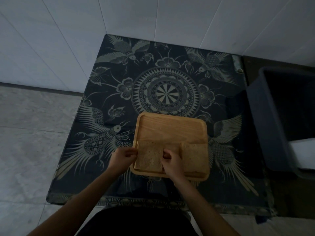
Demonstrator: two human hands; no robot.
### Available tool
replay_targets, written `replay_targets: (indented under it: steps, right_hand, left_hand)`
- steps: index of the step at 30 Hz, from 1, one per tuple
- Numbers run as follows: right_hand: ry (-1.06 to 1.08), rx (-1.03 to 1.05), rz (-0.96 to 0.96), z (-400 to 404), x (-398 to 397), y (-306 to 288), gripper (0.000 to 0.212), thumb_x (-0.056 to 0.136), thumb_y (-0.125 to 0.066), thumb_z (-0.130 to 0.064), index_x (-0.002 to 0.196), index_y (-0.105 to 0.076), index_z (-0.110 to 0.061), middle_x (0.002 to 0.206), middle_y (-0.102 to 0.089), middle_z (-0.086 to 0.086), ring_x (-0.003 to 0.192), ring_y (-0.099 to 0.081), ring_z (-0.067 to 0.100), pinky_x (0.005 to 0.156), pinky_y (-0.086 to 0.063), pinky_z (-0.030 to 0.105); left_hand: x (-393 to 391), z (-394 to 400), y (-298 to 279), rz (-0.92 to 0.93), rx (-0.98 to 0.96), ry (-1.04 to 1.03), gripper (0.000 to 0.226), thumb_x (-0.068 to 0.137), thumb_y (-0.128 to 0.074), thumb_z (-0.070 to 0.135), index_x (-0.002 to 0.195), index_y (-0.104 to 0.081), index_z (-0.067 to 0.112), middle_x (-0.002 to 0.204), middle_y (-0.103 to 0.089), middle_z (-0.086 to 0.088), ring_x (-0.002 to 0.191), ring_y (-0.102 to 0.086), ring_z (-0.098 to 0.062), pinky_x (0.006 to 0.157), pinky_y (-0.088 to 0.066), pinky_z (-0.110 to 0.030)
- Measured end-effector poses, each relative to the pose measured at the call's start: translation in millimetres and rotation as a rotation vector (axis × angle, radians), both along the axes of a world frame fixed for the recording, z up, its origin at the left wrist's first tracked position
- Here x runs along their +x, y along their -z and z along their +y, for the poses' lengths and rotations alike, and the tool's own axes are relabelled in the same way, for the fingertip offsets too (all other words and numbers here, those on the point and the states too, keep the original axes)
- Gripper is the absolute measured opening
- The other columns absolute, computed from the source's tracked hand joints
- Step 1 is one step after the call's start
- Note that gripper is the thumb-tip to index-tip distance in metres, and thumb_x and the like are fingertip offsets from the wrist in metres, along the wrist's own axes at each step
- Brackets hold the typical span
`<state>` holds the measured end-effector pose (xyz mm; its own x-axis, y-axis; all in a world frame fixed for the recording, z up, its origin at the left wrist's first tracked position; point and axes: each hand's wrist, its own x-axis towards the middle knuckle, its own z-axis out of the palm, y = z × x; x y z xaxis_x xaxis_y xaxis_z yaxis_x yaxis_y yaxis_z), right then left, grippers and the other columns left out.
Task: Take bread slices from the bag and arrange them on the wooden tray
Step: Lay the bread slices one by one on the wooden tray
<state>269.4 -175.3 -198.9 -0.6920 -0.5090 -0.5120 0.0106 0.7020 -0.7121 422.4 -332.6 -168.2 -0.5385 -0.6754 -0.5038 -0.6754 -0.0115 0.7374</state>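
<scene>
A square wooden tray lies on the patterned cloth, its far half bare. One bread slice rests on the tray's near-left part. My left hand pinches its left edge and my right hand grips its right edge. A second bread slice lies flat on the near-right part of the tray, apart from both hands. No bag shows in view.
A dark cloth with birds and a round centre motif covers the low table. A dark plastic bin stands at the right, close to the table's edge. Tiled floor lies to the left, and a white wall rises behind.
</scene>
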Motion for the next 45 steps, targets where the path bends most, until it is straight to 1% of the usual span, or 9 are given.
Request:
replay_targets:
  steps: [2, 5, 10, 17, 24, 28, 32, 41, 45]
  right_hand:
    - [-0.009, -0.005, 0.013, 1, 0, 0, 0.043, 0.099, -0.065, -0.024, 0.140, -0.058, -0.017, 0.129, -0.065, 0.001, 0.103, -0.064, 0.010, 0.083, -0.053, 0.021]
    - [-0.009, 0.002, 0.006, 1, 0, 0, 0.044, 0.098, -0.065, -0.021, 0.141, -0.056, -0.018, 0.125, -0.065, -0.001, 0.099, -0.064, 0.009, 0.075, -0.049, 0.016]
    - [-0.027, 0.002, 0.003, 3, 0, 0, 0.045, 0.098, -0.066, -0.026, 0.142, -0.056, -0.019, 0.124, -0.064, -0.001, 0.103, -0.065, 0.012, 0.086, -0.056, 0.027]
    - [-0.080, 0.017, 0.036, 5, 0, 2, 0.046, 0.098, -0.064, -0.021, 0.143, -0.055, -0.021, 0.114, -0.062, -0.006, 0.105, -0.061, 0.012, 0.093, -0.055, 0.032]
    - [-0.104, 0.048, 0.030, 6, 0, 0, 0.046, 0.099, -0.063, -0.022, 0.144, -0.053, -0.022, 0.105, -0.057, -0.010, 0.091, -0.057, 0.003, 0.074, -0.046, 0.014]
    - [-0.103, 0.049, 0.026, 6, 1, -2, 0.046, 0.099, -0.064, -0.021, 0.144, -0.053, -0.020, 0.108, -0.059, -0.007, 0.095, -0.057, 0.007, 0.081, -0.046, 0.019]
    - [-0.109, 0.048, 0.004, 8, 2, -2, 0.046, 0.099, -0.064, -0.022, 0.143, -0.053, -0.021, 0.106, -0.058, -0.008, 0.095, -0.058, 0.007, 0.078, -0.045, 0.018]
    - [-0.115, 0.017, -0.098, 13, -7, -9, 0.046, 0.098, -0.063, -0.024, 0.143, -0.052, -0.025, 0.112, -0.060, -0.009, 0.099, -0.061, 0.006, 0.079, -0.050, 0.022]
    - [-0.114, -0.035, -0.050, 21, -25, -27, 0.033, 0.099, -0.063, -0.023, 0.131, -0.061, -0.025, 0.109, -0.062, -0.014, 0.093, -0.058, -0.006, 0.069, -0.046, 0.012]
  left_hand:
    - [0, -1, 2, 0.007, -0.006, 0.041, 0.029, 0.086, -0.069, 0.006, 0.114, -0.075, 0.013, 0.105, -0.078, -0.001, 0.098, -0.072, -0.010, 0.093, -0.058, -0.032]
    - [5, -2, 3, 0.018, -0.076, 0.127, 0.030, 0.087, -0.071, 0.006, 0.116, -0.074, 0.011, 0.106, -0.077, 0.000, 0.094, -0.070, -0.004, 0.083, -0.055, -0.014]
    - [17, -4, 6, 0.008, -0.136, 0.274, 0.037, 0.082, -0.073, 0.004, 0.118, -0.072, 0.010, 0.105, -0.077, -0.003, 0.092, -0.069, 0.000, 0.073, -0.051, -0.002]
    - [23, 3, 12, 0.001, -0.115, 0.275, 0.036, 0.083, -0.076, 0.009, 0.118, -0.072, 0.012, 0.107, -0.076, 0.000, 0.105, -0.070, -0.008, 0.086, -0.061, -0.027]
    - [22, 5, 14, -0.001, -0.117, 0.277, 0.033, 0.084, -0.076, 0.011, 0.117, -0.072, 0.012, 0.110, -0.075, 0.001, 0.106, -0.069, -0.006, 0.083, -0.059, -0.020]
    - [21, 5, 12, -0.008, -0.123, 0.266, 0.030, 0.085, -0.075, 0.010, 0.116, -0.072, 0.012, 0.106, -0.076, 0.001, 0.102, -0.070, -0.004, 0.075, -0.052, -0.004]
    - [21, 6, 11, -0.015, -0.145, 0.263, 0.027, 0.086, -0.073, 0.010, 0.114, -0.073, 0.011, 0.103, -0.077, 0.000, 0.096, -0.069, -0.002, 0.072, -0.049, 0.000]
    - [14, 10, 4, -0.082, -0.199, 0.232, 0.023, 0.089, -0.072, 0.020, 0.110, -0.074, 0.014, 0.101, -0.079, -0.003, 0.094, -0.073, -0.010, 0.074, -0.052, -0.013]
    - [-3, 8, -10, -0.108, -0.278, 0.227, 0.026, 0.091, -0.068, 0.026, 0.113, -0.072, 0.013, 0.101, -0.078, -0.004, 0.086, -0.072, -0.013, 0.075, -0.057, -0.026]
